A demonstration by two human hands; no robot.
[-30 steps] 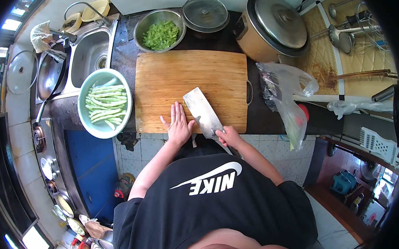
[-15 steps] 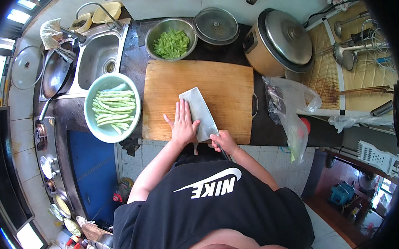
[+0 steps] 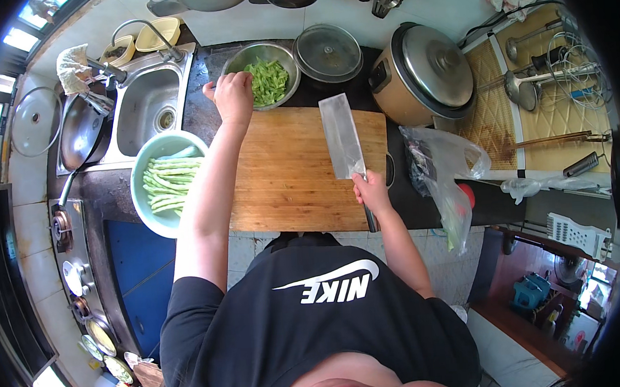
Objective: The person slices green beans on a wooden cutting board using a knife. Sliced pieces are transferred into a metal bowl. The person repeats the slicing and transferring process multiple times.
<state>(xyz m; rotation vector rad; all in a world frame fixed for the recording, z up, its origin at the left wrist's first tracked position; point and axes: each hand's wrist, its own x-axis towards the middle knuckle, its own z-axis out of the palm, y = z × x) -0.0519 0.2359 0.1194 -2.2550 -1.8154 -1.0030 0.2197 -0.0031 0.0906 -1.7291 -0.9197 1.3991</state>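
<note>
Head view: my right hand [image 3: 372, 192] grips the cleaver [image 3: 340, 136] over the board [image 3: 289, 195]; my left hand [image 3: 233, 99], fingers curled, contents unclear, is beside cut greens [image 3: 271, 81]. Seemingly between cuts; next calls for beans [image 3: 167, 181].

Along the back edge of the counter [image 3: 416, 205] I had a lidded pot [image 3: 328, 54] and a rice cooker [image 3: 397, 89]; a plastic bag [image 3: 452, 167] hung over its front edge. Near the back left corner, I saw the sink [image 3: 143, 104].
</note>
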